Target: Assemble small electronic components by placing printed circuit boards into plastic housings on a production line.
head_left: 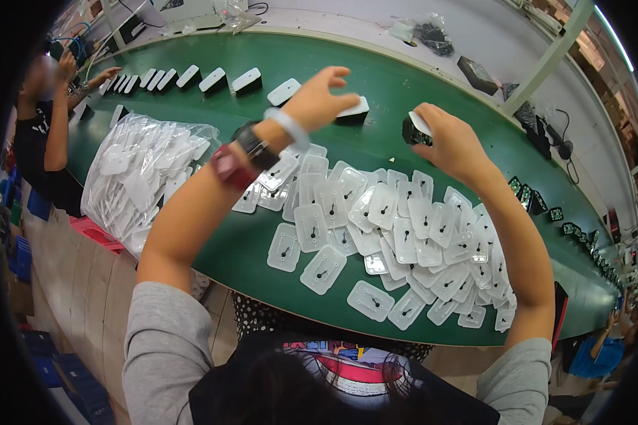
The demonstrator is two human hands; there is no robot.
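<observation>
Grey sleeves (166, 326), red wristband (232, 168), pale bracelet (286, 127) and what seems a black watch (256, 147) show

Black-and-white box (414, 129) tilted in right hand (449, 140).

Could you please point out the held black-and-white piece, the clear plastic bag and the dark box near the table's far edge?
Black-and-white piece (410, 133): head view, on its dark side.
Clear plastic bag (207, 132): head view, on its loose upper corner.
Dark box (477, 74): head view, on its top.
</observation>
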